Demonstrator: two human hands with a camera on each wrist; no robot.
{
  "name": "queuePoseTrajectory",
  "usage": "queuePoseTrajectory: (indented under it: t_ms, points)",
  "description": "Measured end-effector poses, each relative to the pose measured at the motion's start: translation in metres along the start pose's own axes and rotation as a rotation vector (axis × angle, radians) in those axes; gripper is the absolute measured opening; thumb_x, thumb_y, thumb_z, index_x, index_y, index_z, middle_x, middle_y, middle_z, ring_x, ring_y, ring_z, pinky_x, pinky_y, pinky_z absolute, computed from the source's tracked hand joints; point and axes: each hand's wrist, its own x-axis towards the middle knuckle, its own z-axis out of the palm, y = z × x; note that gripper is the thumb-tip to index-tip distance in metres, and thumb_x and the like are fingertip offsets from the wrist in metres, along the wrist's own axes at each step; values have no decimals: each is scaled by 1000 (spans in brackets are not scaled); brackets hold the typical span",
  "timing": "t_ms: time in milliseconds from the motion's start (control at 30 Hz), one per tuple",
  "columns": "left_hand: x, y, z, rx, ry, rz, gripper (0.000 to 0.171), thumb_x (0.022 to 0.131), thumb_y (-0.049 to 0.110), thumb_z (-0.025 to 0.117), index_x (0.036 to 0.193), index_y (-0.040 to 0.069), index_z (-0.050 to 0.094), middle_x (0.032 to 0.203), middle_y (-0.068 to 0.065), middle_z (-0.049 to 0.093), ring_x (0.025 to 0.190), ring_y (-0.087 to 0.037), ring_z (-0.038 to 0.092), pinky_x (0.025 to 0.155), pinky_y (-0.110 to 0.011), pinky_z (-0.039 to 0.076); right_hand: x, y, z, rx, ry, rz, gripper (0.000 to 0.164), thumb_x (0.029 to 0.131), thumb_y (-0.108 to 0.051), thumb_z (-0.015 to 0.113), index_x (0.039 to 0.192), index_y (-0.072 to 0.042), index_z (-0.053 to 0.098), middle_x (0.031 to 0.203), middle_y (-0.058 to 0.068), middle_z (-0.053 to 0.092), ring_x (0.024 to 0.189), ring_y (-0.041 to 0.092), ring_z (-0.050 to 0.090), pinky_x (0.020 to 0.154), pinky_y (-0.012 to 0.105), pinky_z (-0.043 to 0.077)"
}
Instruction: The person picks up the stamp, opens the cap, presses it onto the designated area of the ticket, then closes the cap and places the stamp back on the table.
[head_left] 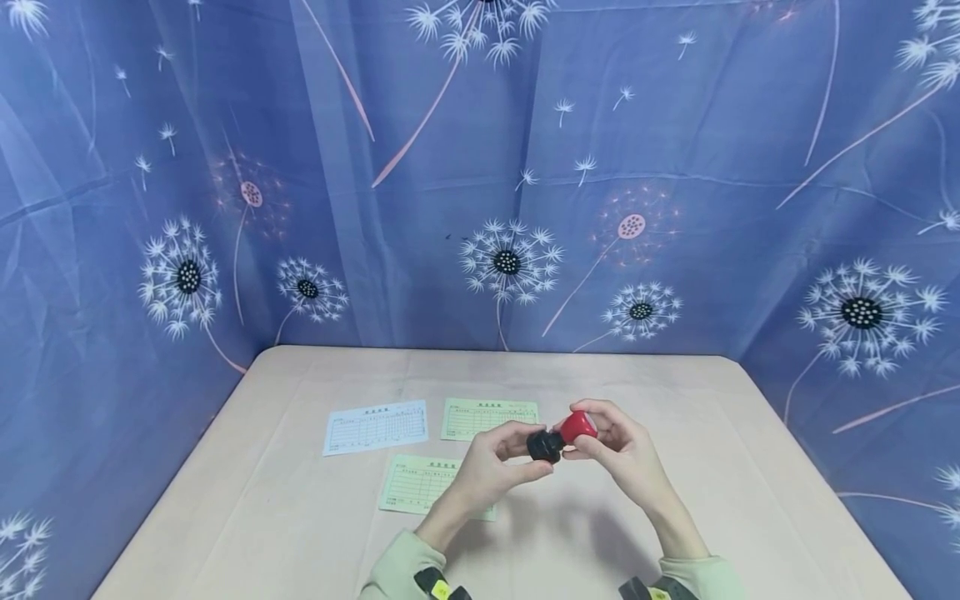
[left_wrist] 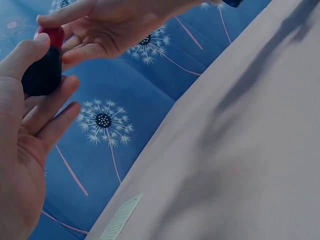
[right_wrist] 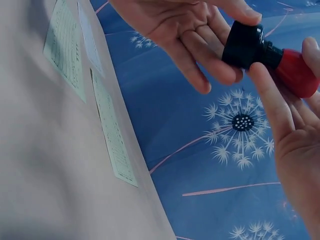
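A hand stamp with a red knob handle (head_left: 578,426) and a round black base (head_left: 544,447) is held in the air above the table. My left hand (head_left: 489,463) pinches the black base between thumb and fingers. From the other side, my right hand (head_left: 628,457) grips the red handle. In the right wrist view a narrow black neck (right_wrist: 272,55) shows between the handle and the base. The left wrist view has the left thumb lying across the black base (left_wrist: 42,76), which hides much of the handle. The stamp's printing face is out of sight.
On the pale table (head_left: 247,500) lie a blue printed slip (head_left: 377,427), a green slip (head_left: 489,418) behind the hands, and another green slip (head_left: 416,485) partly covered by the left arm. A blue dandelion-print curtain (head_left: 420,275) encloses the back and sides.
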Motion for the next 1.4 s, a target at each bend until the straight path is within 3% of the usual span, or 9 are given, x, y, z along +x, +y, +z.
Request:
queuePoseTrajectory:
  t_ms: [300,533,633,833,1033,1233,1400]
  points:
    - [1,3,-2,-164,-39,79,48,80,7,81,123,-4,63,117,-26,69,97,-11,73,86,-31,60,0,-3,2,44,-21,-27,34,94,8,58,127,6,52,112,4,74,96,17,74,77,42,61]
    - [3,2,1,-133,-31,131,52,81,7,81,129,3,61,113,-25,70,97,-11,72,93,-32,57,-1,0,0,22,-33,-78,37,94,11,55,128,17,42,118,5,72,100,18,73,86,39,60]
    - [3,0,1,-106,-39,103,55,83,12,79,134,6,57,115,-21,70,99,-11,71,99,-33,54,-1,1,-1,9,-34,-96,37,94,14,54,129,18,41,121,5,71,104,18,72,89,38,59]
    - [3,-1,1,-140,-53,-2,58,92,28,72,141,6,51,131,-15,62,107,-8,68,95,-31,57,-1,2,-2,-3,-35,-103,38,93,15,53,129,19,40,123,6,70,108,18,70,89,39,58]
    - [4,0,2,-179,-44,-72,46,93,29,71,135,14,59,131,-10,65,110,-12,69,96,-29,56,0,3,-1,-19,-40,-165,41,91,18,54,131,12,46,121,15,70,105,19,71,89,33,59]
    - [5,1,3,-109,15,17,46,89,17,76,131,9,61,119,-16,70,105,-13,70,97,-31,56,0,4,1,-58,13,-101,41,92,14,57,131,13,46,121,7,71,105,15,71,91,27,58]
    - [5,0,4,-12,78,85,47,85,14,78,129,14,61,112,-11,74,102,-12,69,103,-32,50,0,5,2,-78,38,-85,42,91,13,59,131,13,46,120,7,72,103,17,71,90,30,58]
